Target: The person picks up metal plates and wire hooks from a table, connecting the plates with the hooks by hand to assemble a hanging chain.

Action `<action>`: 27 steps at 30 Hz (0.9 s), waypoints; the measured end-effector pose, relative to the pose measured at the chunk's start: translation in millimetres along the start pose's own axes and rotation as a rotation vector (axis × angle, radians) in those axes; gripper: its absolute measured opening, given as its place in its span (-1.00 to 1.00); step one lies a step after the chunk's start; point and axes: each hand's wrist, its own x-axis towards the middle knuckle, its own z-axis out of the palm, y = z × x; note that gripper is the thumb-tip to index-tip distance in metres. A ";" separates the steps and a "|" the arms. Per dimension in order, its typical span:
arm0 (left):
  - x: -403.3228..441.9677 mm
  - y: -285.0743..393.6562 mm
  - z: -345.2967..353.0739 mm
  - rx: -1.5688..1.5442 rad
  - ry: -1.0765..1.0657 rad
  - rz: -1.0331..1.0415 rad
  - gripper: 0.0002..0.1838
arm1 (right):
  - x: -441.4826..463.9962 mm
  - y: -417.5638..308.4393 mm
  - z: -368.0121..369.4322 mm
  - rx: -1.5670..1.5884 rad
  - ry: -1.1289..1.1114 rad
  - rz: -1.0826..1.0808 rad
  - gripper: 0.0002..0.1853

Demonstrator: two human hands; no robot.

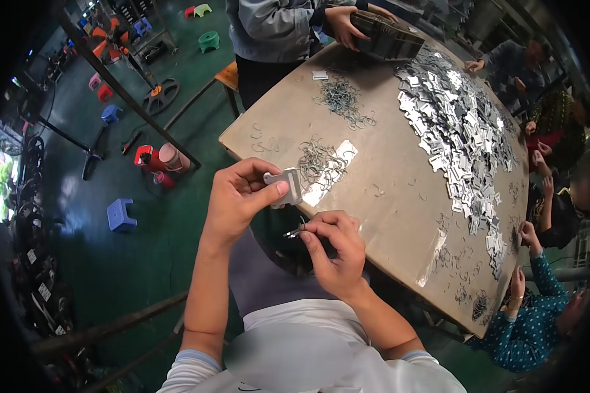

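Thumb and fingers of my left hand [242, 196] pinch a flat silver metal plate [291, 186] with a slot in it, just over the table's near edge. Lower and to the right, my right hand [337, 252] is closed on a small thin metal piece [294, 233] whose exact shape is hard to make out. The two hands are apart. Beyond them on the table [387, 164] lies a tangle of thin wire hooks [321, 164], partly over a shiny clear strip [344, 156].
A second pile of hooks [342, 98] lies farther back. Many silver plates [446, 118] are heaped on the right. A person [275, 33] across the table holds a dark crate [387, 38]. Several people sit along the right side. A blue stool [120, 215] stands at left.
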 end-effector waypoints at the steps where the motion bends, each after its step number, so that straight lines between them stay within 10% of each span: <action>1: -2.1 3.8 0.2 -0.002 -0.010 -0.018 -0.78 | -0.6 0.4 0.8 -0.001 -0.002 0.004 -0.81; 27: -20.2 17.5 9.8 0.096 -0.130 0.112 -0.81 | 5.1 10.1 9.8 0.025 0.027 0.021 -0.74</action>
